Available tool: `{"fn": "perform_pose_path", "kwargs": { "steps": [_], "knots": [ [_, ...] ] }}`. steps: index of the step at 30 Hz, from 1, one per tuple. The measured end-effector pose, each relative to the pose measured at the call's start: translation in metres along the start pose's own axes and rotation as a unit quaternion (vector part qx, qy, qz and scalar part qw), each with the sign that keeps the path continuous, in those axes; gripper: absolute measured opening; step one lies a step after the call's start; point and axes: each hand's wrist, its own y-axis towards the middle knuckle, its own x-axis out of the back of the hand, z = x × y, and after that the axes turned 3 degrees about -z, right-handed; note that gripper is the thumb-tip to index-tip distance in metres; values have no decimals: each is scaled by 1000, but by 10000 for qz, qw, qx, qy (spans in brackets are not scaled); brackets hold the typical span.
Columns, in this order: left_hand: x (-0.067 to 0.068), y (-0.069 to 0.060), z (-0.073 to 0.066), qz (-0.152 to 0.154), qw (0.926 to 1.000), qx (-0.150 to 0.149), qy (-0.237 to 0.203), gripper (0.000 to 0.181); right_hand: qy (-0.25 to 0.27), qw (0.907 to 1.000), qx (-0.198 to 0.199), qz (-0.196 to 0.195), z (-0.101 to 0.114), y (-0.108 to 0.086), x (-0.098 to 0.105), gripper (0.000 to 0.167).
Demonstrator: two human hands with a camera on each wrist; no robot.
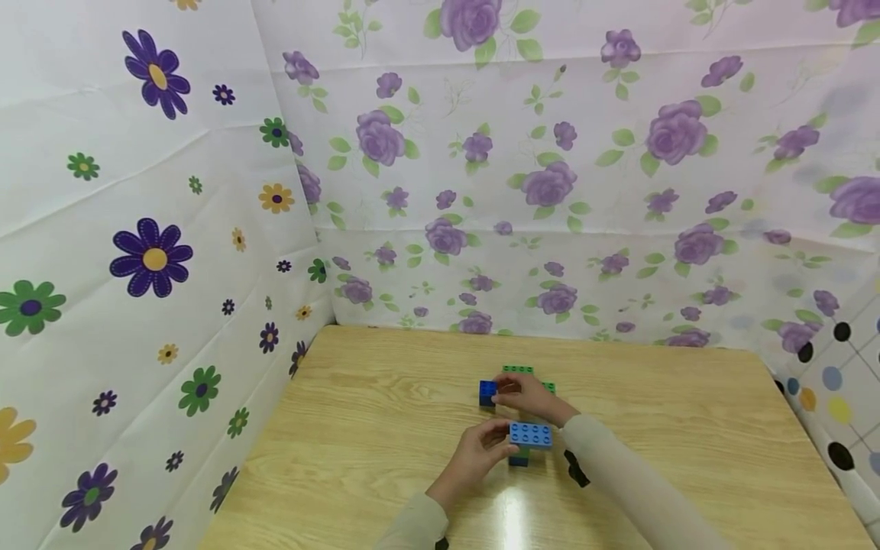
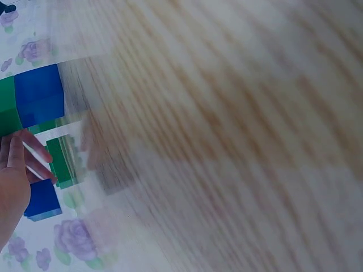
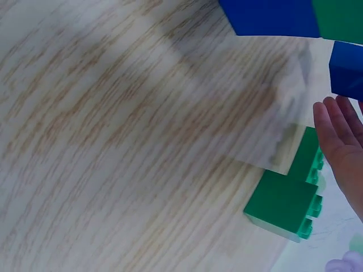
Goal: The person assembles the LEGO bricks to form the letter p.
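Head view: closest is the left hand (image 1: 474,454), fingers bent round the left side of a stack (image 1: 531,434), light blue on top; both wrist views crop that stack. Just beyond, the right hand (image 1: 531,396) pinches a small blue block (image 1: 486,391) between thumb and fingers, kinda hiding the green blocks (image 1: 518,370) behind. Loads of bare tabletop (image 1: 371,405) left and right, far edge meeting the flowery cloth (image 1: 509,214).
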Motion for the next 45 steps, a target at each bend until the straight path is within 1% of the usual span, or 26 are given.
{"fn": "perform_pose_path", "kwargs": {
  "steps": [3,6,8,12,15,20,23,27,34,41,45],
  "knots": [
    [-1,-1,-3,-28,10000,-25,5,37,-35,10000,-69,-23,2,-1,2,46],
    [-1,-1,-6,-61,10000,-65,3,36,-131,9999,-13,-77,3,-3,3,46],
    [-1,-1,-6,-61,10000,-40,9,36,-161,9998,56,-93,4,-4,5,44],
    [0,-1,-5,-40,9999,-63,69,37,-93,9998,158,-73,5,-7,8,43],
    [0,-1,-3,-9,9999,-63,111,39,-119,9998,157,-51,8,-11,12,44],
    [0,0,-1,23,10000,15,77,39,-137,9997,186,-32,16,-20,20,44],
    [0,0,0,-4,10000,24,63,38,-65,9998,167,-35,17,-25,24,43],
    [-1,0,-1,-51,10000,-56,36,37,24,9998,171,-62,16,-31,28,44],
    [-1,1,2,-62,9999,-116,40,37,160,9992,353,-72,19,-44,36,45],
    [-1,2,4,-34,9996,-284,14,35,279,9988,407,-79,22,-60,43,45],
    [-2,2,4,-39,9997,-258,-18,35,463,9978,466,-28,26,-70,46,45]
  ]
}}
